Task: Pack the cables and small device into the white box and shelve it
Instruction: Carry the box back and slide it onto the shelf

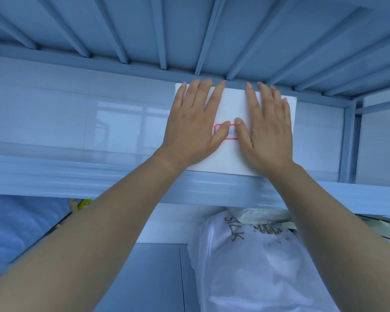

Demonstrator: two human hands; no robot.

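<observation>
Pressing flat, open left hand (pixel 190 129) and right hand (pixel 267 134) push upright white box (pixel 234 102) face.

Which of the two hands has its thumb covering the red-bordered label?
The left hand: its thumb lies across the red-bordered label on the white box; the right hand only touches its edge.

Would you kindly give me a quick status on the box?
Both hands, left and right, flat and open against white box. Box on shelf, front face out. Nothing blocking.

Two bare forearms, sleeveless, no rings, short nails
</observation>
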